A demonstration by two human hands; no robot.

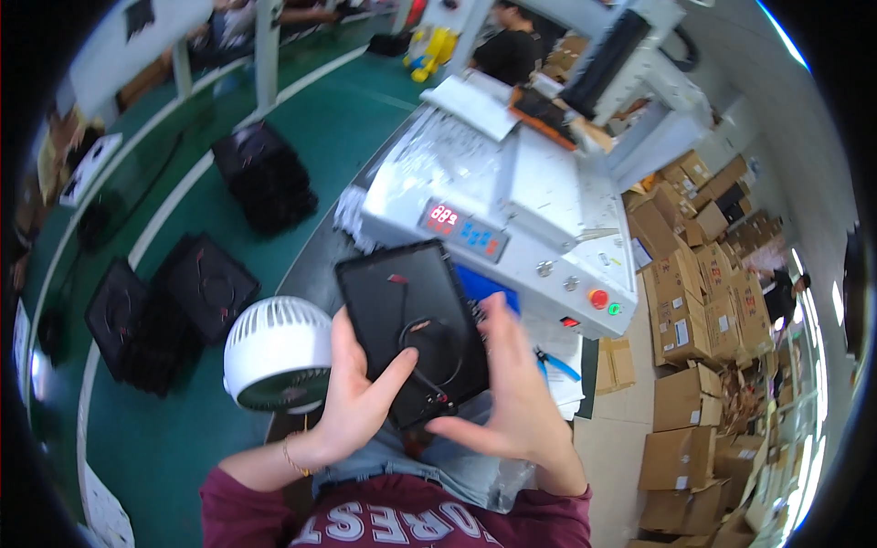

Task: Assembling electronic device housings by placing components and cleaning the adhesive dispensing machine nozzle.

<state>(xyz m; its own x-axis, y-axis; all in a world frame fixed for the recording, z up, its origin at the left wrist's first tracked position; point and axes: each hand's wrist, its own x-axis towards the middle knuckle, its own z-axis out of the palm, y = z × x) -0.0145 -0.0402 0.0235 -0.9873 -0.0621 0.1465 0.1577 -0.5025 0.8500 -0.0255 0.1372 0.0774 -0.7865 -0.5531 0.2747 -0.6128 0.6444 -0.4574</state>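
My left hand (356, 402) grips a black rectangular plastic housing (379, 315) by its left side, thumb lying across the face. A thin black cable is coiled inside the housing, and small connectors show near its lower edge. My right hand (507, 402) is held at the housing's right edge, fingers and thumb spread apart. Whether its fingertips touch the edge I cannot tell. Just left of the housing stands a white round fan (279, 342). Blue-handled pliers (559, 367) lie on white papers to the right of my right hand.
Beyond the housing is a white machine (384, 205) with a lit display, knobs and a red button. Stacks of similar black housings (260, 173), (206, 283) stand on the green surface at left. Cardboard boxes (681, 393) pile up at right. A person (512, 55) is behind the machine.
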